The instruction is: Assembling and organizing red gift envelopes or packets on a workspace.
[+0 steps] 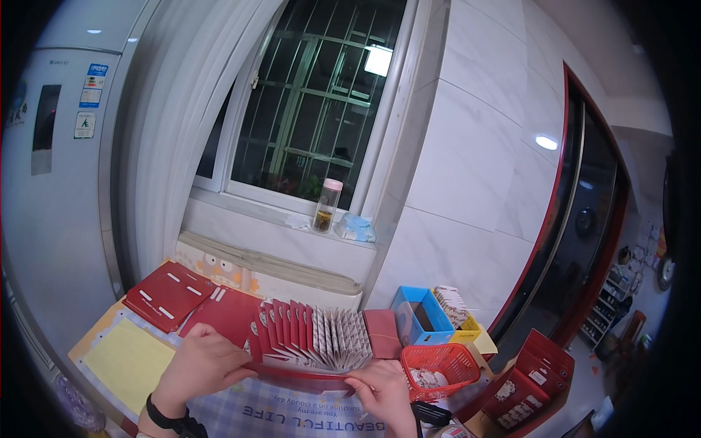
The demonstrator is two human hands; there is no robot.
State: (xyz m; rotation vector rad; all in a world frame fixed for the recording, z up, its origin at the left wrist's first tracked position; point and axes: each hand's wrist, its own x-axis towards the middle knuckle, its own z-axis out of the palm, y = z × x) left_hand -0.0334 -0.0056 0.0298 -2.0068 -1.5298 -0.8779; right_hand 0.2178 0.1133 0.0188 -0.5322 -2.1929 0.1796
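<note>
The left hand (208,365) and right hand (385,392) pinched a flat dark-red strip (303,377), apparently aligning it near the fanned red-and-white paper packets (314,330), where next move called for even hold.

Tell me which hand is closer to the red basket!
Right. The right hand is close by the left side of the red basket. The left hand is much farther to the left, beyond the right hand.
</note>
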